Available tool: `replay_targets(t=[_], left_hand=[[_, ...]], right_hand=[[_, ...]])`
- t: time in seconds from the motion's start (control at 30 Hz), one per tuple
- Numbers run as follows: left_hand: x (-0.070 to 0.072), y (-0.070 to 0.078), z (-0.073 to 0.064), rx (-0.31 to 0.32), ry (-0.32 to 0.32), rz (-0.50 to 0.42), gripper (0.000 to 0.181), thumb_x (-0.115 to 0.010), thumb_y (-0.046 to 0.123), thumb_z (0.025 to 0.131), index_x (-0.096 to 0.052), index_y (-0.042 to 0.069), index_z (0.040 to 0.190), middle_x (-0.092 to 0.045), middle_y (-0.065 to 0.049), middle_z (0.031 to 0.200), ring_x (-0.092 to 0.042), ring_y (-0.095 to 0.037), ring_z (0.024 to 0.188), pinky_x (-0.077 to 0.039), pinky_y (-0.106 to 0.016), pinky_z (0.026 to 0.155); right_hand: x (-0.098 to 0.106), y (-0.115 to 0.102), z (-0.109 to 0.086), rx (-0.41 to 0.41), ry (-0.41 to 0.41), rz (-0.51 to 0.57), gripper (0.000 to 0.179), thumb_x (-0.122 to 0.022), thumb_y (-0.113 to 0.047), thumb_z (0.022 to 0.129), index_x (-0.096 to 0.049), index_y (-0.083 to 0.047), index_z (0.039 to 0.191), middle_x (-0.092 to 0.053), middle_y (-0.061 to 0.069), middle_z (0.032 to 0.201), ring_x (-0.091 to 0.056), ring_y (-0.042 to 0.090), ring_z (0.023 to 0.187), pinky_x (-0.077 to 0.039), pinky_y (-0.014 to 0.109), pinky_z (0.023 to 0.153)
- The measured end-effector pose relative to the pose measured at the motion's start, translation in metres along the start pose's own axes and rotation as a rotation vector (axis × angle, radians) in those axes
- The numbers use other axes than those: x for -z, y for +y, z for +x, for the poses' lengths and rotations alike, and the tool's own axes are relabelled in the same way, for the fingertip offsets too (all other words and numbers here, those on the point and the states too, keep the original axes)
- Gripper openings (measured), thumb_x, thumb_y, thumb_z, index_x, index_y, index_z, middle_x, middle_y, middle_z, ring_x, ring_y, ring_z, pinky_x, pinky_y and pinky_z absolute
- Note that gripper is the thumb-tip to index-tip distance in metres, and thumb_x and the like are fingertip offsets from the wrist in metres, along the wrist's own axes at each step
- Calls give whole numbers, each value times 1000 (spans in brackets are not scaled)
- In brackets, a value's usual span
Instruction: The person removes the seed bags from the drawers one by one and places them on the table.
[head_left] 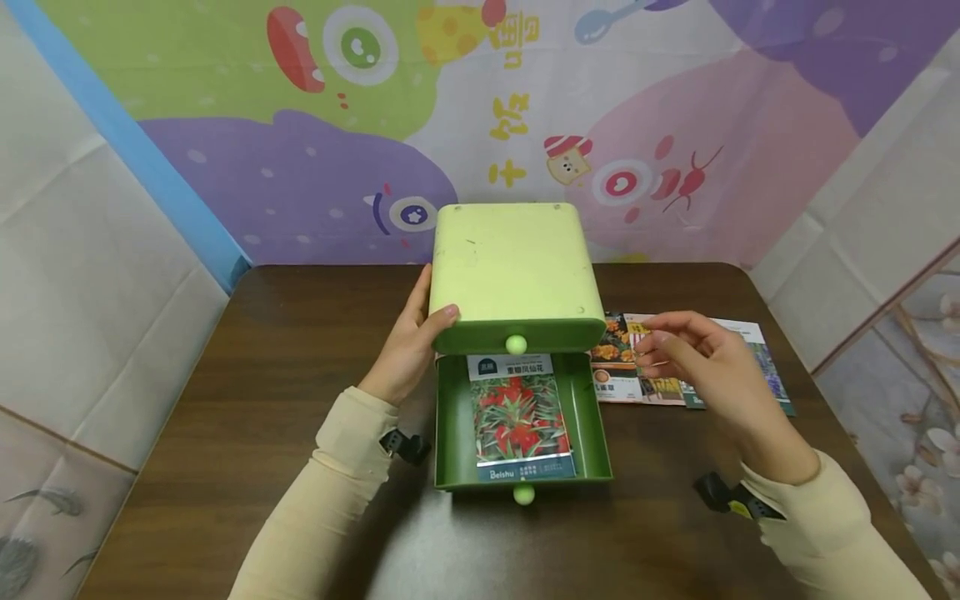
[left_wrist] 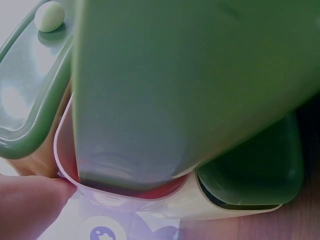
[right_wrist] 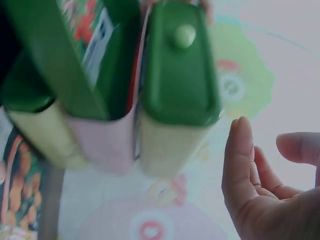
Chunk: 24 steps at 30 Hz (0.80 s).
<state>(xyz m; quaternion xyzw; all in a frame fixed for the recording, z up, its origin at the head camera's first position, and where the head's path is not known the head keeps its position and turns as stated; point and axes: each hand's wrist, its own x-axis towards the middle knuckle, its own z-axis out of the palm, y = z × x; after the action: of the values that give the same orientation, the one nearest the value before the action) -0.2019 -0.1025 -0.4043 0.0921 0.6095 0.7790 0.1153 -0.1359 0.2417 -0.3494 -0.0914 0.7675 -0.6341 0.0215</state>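
A small desktop drawer box [head_left: 517,258] with a pale yellow-green top stands on the table. Its middle green drawer [head_left: 592,433] is pulled out, and a seed packet [head_left: 519,421] with red flowers lies in it. The top drawer [head_left: 480,337] is closed. My left hand [head_left: 408,346] holds the box's left side, thumb at the top front corner; in the left wrist view the thumb [left_wrist: 35,205] touches the side. Loosely bent and holding nothing, my right hand [head_left: 708,367] hovers over more packets; the right wrist view shows its thumb [right_wrist: 300,147] apart from the fingers.
Several flower packets [head_left: 663,392] lie overlapping on the table right of the box. A cartoon-printed cloth [head_left: 510,125] hangs behind the brown table [head_left: 315,333]. Tiled walls [head_left: 67,250] stand at both sides. A closed bottom drawer [left_wrist: 255,175] shows in the left wrist view.
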Motion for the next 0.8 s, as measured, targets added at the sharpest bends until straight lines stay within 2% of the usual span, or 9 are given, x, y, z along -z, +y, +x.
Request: replay_targets(t=[0.13, 0.23, 0.33, 0.47, 0.57, 0.7, 0.8], left_hand=[[0, 0, 0, -12, -6, -3, 80, -53, 24, 100, 0, 42, 156, -2, 7, 165, -55, -16, 118, -51, -31, 91], [0, 0, 0, -14, -7, 0, 80, -53, 23, 100, 1, 41, 156, -2, 8, 165, -53, -17, 120, -50, -31, 93], [-1, 0, -1, -9, -4, 1, 80, -53, 23, 100, 1, 41, 156, -1, 8, 165, -52, -18, 122, -50, -31, 93], [-1, 0, -2, -7, -4, -2, 80, -53, 22, 100, 1, 41, 157, -1, 8, 165, -50, -20, 124, -50, -31, 93], [-1, -1, -1, -9, -5, -2, 81, -53, 23, 100, 1, 41, 156, 0, 8, 165, -49, -20, 125, -50, -31, 93], [0, -1, 0, -12, -5, 7, 81, -54, 24, 100, 1, 41, 156, 0, 9, 165, -48, -21, 126, -50, -31, 93], [0, -1, 0, -14, -5, 14, 81, -54, 24, 100, 1, 41, 156, 1, 9, 165, -47, -22, 128, -49, -32, 94]], right_hand=[[-14, -14, -9, 17, -70, -53, 28, -55, -18, 101, -59, -1, 123, -72, 0, 101, -72, 12, 84, -59, 27, 75], [-27, -19, -13, 12, -144, -35, 31, -53, -15, 102, -57, 3, 126, -72, -1, 107, -72, 13, 91, -59, 29, 77], [-40, -17, -15, -4, -219, -12, 34, -51, -15, 102, -54, 7, 128, -70, 5, 112, -71, 15, 95, -59, 32, 80], [-56, -9, -16, -73, -293, 7, 38, -53, -16, 102, -52, 8, 132, -64, 20, 123, -70, 17, 100, -58, 35, 84], [-65, -1, -14, -149, -335, 18, 43, -54, -18, 102, -49, 7, 136, -56, 28, 133, -66, 23, 111, -56, 36, 90], [-72, 11, -11, -213, -379, 12, 49, -53, -19, 102, -43, 7, 142, -46, 30, 143, -53, 39, 127, -51, 38, 99], [-76, 18, -9, -238, -388, -18, 53, -52, -18, 102, -38, 6, 146, -41, 27, 149, -47, 43, 131, -46, 44, 105]])
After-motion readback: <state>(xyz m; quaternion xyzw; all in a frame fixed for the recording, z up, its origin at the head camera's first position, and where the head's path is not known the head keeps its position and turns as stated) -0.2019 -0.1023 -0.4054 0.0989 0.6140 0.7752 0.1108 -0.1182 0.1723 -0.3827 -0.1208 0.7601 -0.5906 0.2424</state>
